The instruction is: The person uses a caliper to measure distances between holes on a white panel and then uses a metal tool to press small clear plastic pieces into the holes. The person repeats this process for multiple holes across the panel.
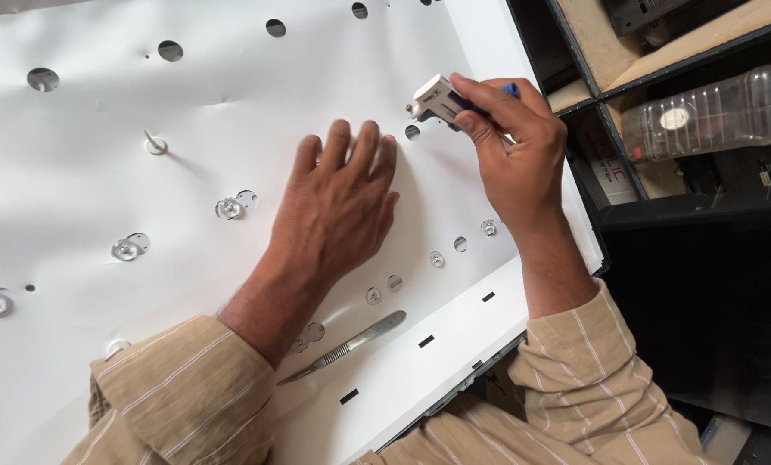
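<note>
A large white reflective sheet with round holes [187, 198] filled most of the view, lying flat and running from nine o'clock across to about three o'clock. The left hand [338, 211] lay near the centre, open and palm down, its fingers spread and pressed flat on the sheet. The right hand [510, 146], at about one o'clock from it, was closed around a small white and blue hand tool [441, 99], pinched between thumb and fingers, with the tool's white tip pointing toward ten o'clock just above the sheet (whether the tip touched the sheet could not be told). Both arms wore tan sleeves with thin pale stripes [179, 396], entering from six o'clock.

Small clear dome-shaped lenses [127, 250] showed through several holes, in a slanting row from nine o'clock toward four o'clock. A slim silver metal scalpel-shaped tool [347, 347] lay untouched on the sheet at six o'clock, just below the left wrist. At two o'clock, well apart from the hands, a clear plastic bottle [713, 112] lay on its side on a dark shelf [687, 211].
</note>
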